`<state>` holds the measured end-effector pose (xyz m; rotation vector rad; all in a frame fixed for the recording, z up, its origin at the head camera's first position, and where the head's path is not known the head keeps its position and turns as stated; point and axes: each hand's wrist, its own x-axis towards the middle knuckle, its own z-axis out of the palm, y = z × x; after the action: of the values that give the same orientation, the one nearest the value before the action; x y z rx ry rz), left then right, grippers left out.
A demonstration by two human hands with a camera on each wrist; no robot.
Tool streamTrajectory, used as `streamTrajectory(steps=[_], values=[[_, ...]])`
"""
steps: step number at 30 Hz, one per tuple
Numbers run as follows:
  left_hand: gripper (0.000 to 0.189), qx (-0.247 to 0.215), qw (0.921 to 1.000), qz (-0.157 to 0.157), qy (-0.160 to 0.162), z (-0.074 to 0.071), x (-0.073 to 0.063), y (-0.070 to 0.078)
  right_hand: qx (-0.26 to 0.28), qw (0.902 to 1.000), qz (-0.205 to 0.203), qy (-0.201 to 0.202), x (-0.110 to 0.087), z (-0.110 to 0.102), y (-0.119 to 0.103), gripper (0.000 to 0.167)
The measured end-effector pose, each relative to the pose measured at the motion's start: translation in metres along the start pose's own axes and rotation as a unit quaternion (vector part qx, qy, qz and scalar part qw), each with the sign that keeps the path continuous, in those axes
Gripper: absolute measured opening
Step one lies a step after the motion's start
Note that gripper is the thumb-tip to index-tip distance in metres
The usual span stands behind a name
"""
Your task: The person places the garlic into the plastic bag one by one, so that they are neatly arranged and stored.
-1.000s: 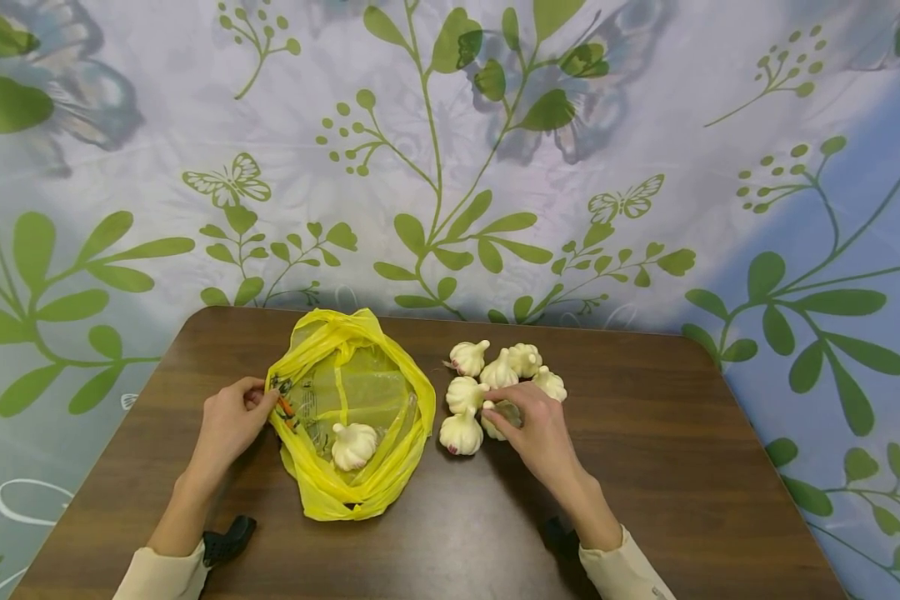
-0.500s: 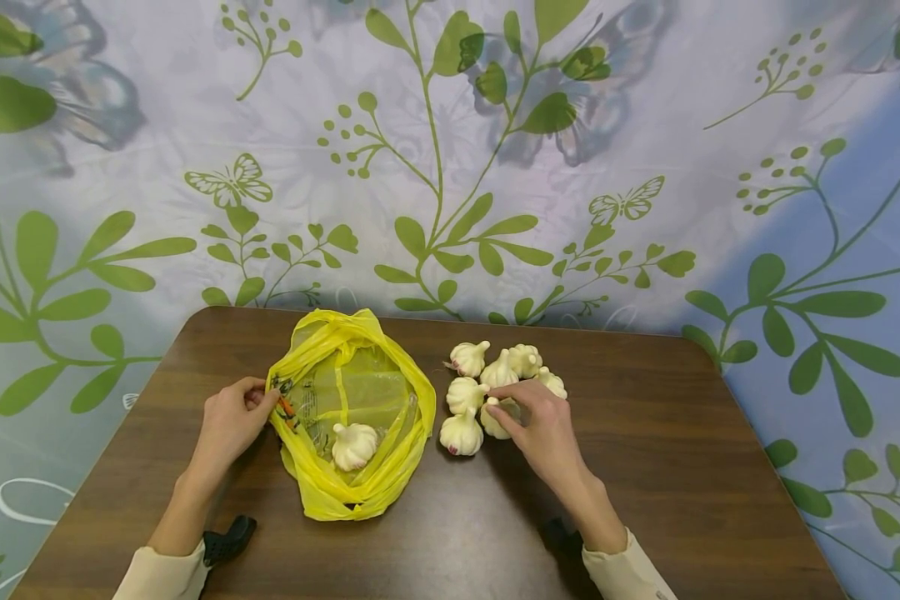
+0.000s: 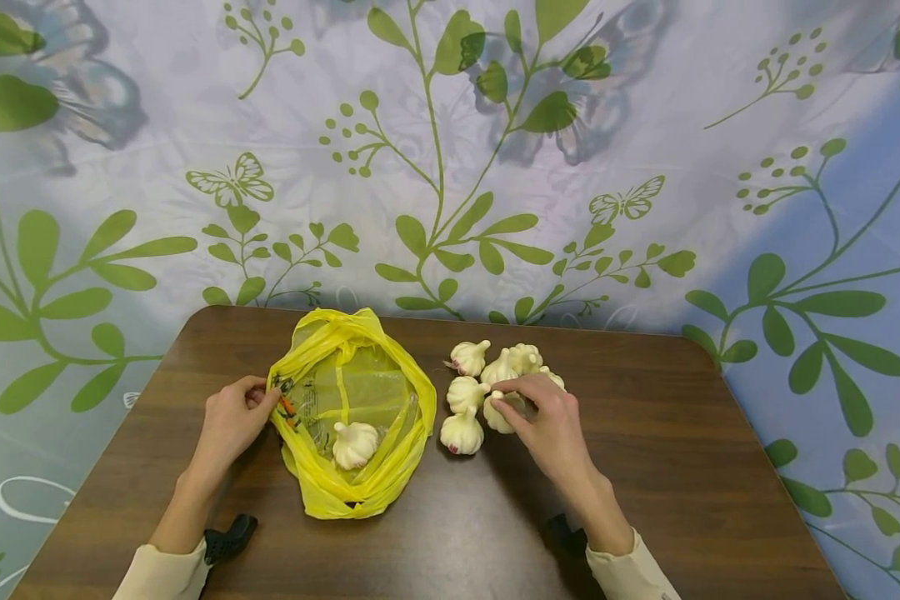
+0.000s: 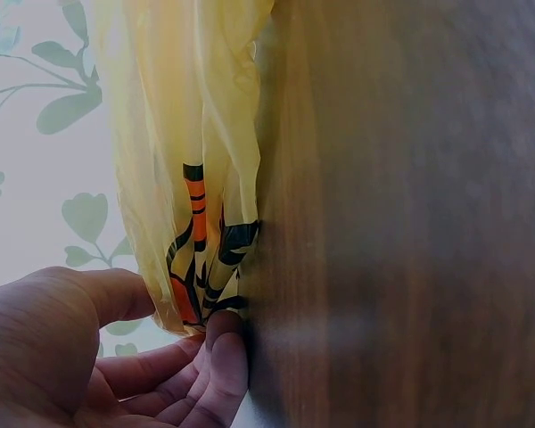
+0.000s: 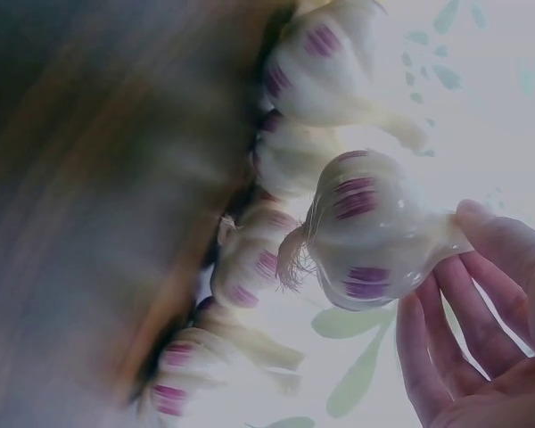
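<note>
A yellow plastic bag [image 3: 412, 375] lies with its mouth spread wide, and one garlic bulb [image 3: 355, 445] rests inside it. My left hand [image 3: 231, 421] pinches the bag's left rim between thumb and fingers, beside an orange and black print [image 4: 196, 209]. By its stem, my right hand [image 3: 551, 421] pinches another garlic bulb [image 5: 361, 232] with purple streaks and a tuft of roots. In the right wrist view this bulb hangs a little off the table. Several more garlic bulbs [image 3: 462, 432] sit in a cluster around it; the hand partly covers some of them.
The brown wooden table [image 3: 660, 433] backs onto a cloth [image 3: 300, 133] printed with leaves and butterflies. Black wrist straps [image 3: 228, 537] show at both cuffs. Close to the bag's right side lies the garlic cluster.
The garlic bulb in my right hand has risen slightly and shifted a little right with the hand. My left hand and the bag have hardly moved.
</note>
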<state>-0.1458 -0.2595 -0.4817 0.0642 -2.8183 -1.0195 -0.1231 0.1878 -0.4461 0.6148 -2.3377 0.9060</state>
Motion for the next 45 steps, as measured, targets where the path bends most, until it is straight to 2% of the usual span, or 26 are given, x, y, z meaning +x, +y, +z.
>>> streamTrajectory(steps=[9, 23, 33, 39, 45], values=[[0.033, -0.001, 1.0000, 0.001, 0.003, 0.001, 0.000, -0.001, 0.015, 0.9997, -0.008, 0.015, 0.005, -0.003, -0.006, 0.025], [0.031, -0.002, 1.0000, 0.001, 0.004, 0.003, 0.001, -0.002, 0.049, 0.9987, -0.001, 0.018, 0.021, -0.002, -0.023, 0.022], [0.032, -0.001, 1.0000, -0.003, -0.001, 0.003, 0.000, -0.004, 0.064, 0.9979, -0.010, 0.008, 0.037, 0.010, -0.042, 0.021], [0.032, -0.001, 1.0000, -0.005, -0.001, 0.002, 0.001, -0.003, 0.093, 0.9955, -0.013, 0.004, 0.047, 0.024, -0.054, 0.020], [0.033, -0.001, 1.0000, -0.006, -0.003, 0.002, 0.001, -0.003, 0.100, 0.9948, -0.016, -0.003, 0.055, 0.040, -0.067, 0.020]])
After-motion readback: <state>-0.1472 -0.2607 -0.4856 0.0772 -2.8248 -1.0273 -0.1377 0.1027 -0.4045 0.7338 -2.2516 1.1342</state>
